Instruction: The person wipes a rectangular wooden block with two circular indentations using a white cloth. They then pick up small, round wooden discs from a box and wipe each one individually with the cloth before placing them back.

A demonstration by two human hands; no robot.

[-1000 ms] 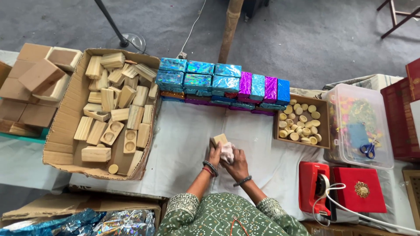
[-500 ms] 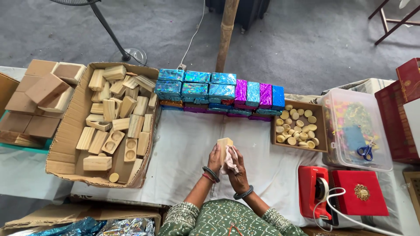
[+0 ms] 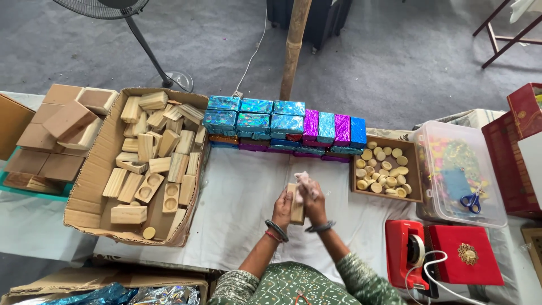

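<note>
Wooden block partly hidden between both hands; crumpled white cloth above it blurred (kind of material indistinct).

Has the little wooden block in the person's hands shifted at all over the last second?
Cannot tell. The wooden block stays between the left hand and right hand, below the row of foil-wrapped boxes; its small drift may be camera motion.

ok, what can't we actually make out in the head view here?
- Wooden block: most faces hidden by the left hand and right hand; any hollow unseen.
- White cloth: bunched up in the right hand's grip, shape unclear.
- Fan: head cut off by the top edge.
- Clear plastic tub: contents blurred by the plastic, apart from blue scissors.
</note>
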